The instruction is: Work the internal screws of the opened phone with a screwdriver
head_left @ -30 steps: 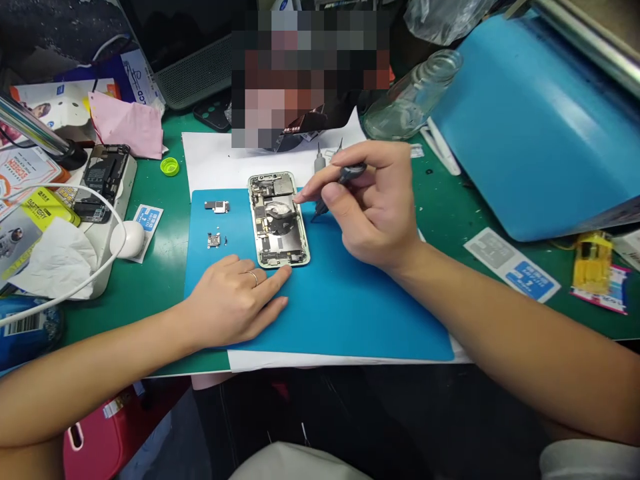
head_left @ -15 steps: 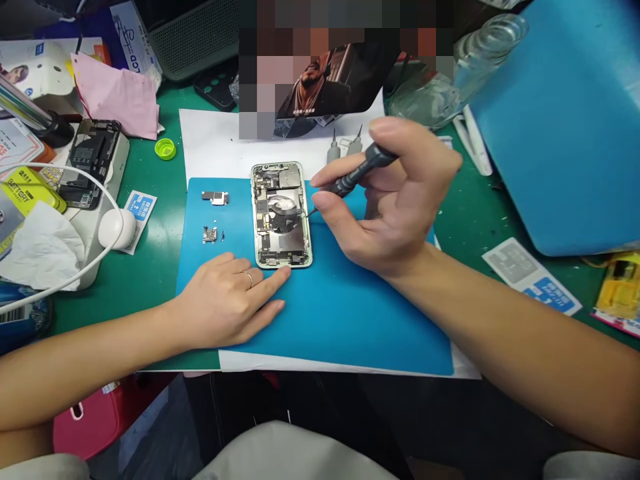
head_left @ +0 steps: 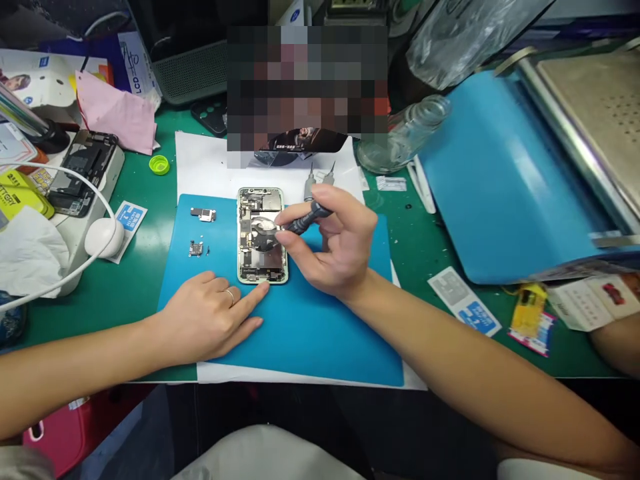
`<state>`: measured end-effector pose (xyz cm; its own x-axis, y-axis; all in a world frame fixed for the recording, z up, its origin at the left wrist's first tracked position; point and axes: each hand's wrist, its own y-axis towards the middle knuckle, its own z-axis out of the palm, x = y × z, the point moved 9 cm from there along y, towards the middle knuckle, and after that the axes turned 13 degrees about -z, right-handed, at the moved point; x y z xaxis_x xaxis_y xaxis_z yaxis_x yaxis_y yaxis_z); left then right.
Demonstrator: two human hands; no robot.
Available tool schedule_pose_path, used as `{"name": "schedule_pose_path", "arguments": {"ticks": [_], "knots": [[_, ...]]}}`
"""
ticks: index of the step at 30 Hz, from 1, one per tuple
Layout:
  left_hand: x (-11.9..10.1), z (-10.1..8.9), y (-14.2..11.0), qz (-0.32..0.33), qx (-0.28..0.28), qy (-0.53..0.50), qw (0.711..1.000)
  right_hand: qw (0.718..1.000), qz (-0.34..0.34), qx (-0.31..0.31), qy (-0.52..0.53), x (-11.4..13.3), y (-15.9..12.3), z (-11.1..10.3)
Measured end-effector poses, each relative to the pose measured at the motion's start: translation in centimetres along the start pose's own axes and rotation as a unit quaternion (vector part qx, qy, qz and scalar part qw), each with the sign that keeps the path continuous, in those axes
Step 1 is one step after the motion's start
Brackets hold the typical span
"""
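Observation:
An opened phone with bare inner parts lies face up on the blue mat. My left hand rests on the mat, index finger and thumb stretched out, the other fingers curled; the index fingertip touches the phone's near edge. Pinched in my right hand is a dark precision screwdriver, slanting down over the phone's right half. Its tip is too small to make out against the inner parts. Left of the phone lie a small metal phone part and a bracket, with tiny bits beside them.
Two grey screwdrivers stand behind my right hand. A glass jar lies at the back. Another phone sits on a white box at left, near a white cable and green cap. Someone's arm shows at right.
The view has swung right, so the mat appears further left and lower. My right hand has moved the screwdriver from the phone's right edge inward over it. My left hand stays at the near edge.

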<state>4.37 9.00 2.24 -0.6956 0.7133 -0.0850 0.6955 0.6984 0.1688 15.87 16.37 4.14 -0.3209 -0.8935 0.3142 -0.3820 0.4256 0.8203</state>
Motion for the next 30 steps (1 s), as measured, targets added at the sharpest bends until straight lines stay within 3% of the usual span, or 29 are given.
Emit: {"name": "schedule_pose_path", "arguments": {"ticks": [5,11,24,30], "knots": [[-0.2,0.1,-0.2,0.002,0.012,0.016,1.000,0.998,0.034,0.038,0.023,-0.5,-0.3,0.6],[-0.1,0.1,-0.2,-0.005,0.017,-0.007,1.000,0.998,0.001,0.004,0.056,0.3,-0.1,0.0],[0.3,0.2,-0.3,-0.008,0.017,-0.026,0.999,0.999,0.029,0.025,0.035,-0.2,-0.3,0.2],[0.3,0.3,-0.2,-0.009,0.019,-0.021,1.000,0.996,-0.055,-0.050,0.056,0.6,0.3,-0.5]]}}
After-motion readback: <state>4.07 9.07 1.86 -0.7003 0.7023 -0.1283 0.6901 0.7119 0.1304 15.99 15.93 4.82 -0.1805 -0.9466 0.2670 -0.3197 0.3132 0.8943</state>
